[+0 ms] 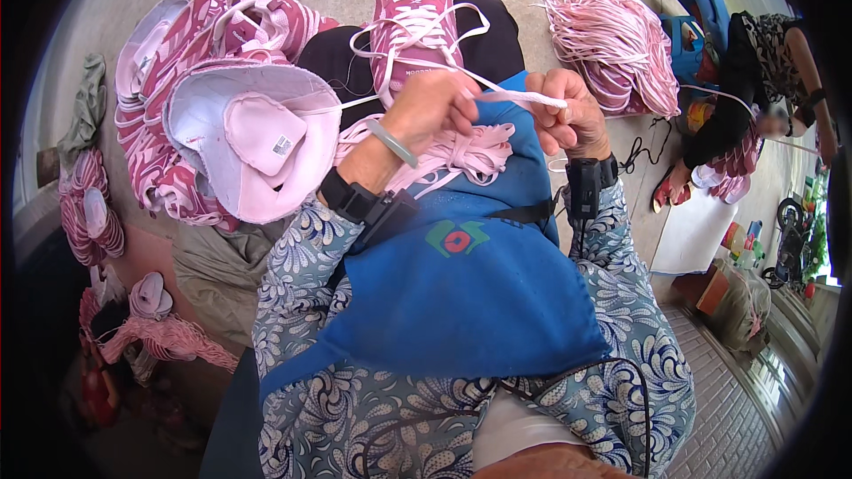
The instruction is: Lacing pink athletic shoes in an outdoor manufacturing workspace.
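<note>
A: The right hand [572,115] pinches a pale pink lace [524,98] between thumb and fingers, just below the pink shoe [413,18] on the knee. The left hand [439,106] is curled shut on the same lace, touching the shoe's heel end.

B: How far along is it?

A: I'd judge partway. The lace already crosses the shoe's eyelets, yet loops hang loose over its sides and the ends are untied.

B: And around the shoe?

A: Spare laces [453,151] lie on the blue apron [461,275] below it. Left of it is a heap of unlaced pink uppers [222,115]; right of it, a lace bundle [608,27].
</note>
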Available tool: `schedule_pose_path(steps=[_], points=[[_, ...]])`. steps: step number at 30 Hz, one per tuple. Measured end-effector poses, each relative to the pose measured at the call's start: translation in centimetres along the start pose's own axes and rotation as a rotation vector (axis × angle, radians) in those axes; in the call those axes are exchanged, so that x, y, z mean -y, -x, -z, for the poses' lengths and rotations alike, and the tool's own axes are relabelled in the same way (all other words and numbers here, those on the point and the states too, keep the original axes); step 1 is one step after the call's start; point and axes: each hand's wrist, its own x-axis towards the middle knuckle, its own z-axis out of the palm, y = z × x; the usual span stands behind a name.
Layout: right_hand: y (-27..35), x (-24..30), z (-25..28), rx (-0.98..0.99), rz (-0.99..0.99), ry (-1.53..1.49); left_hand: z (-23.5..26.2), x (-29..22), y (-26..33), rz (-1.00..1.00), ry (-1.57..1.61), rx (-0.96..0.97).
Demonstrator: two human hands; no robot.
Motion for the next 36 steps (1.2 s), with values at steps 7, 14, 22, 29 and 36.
schedule_pose_path(steps=[7,14,22,29,36], points=[[-0.7,-0.2,-2.0,0.071,-0.163,0.177,-0.4,0.0,0.3,0.06,-0.007,-0.009],[-4.4,-3.3,-6.6,0.173,-0.517,0.474,1.3,-0.7,3.2,-0.112,0.016,-0.157],[-6.8,-5.6,-9.1,0.425,-0.596,0.54,2.7,-1.7,4.0,-0.072,-0.293,-0.003],[-4.9,-4.0,-8.1,0.157,-0.419,0.646,4.3,-1.1,4.4,-0.07,-0.054,-0.062],[-2.9,-4.2,-2.9,-0.413,-0.466,0.485,0.2,-1.8,5.9,-0.091,-0.221,0.097]])
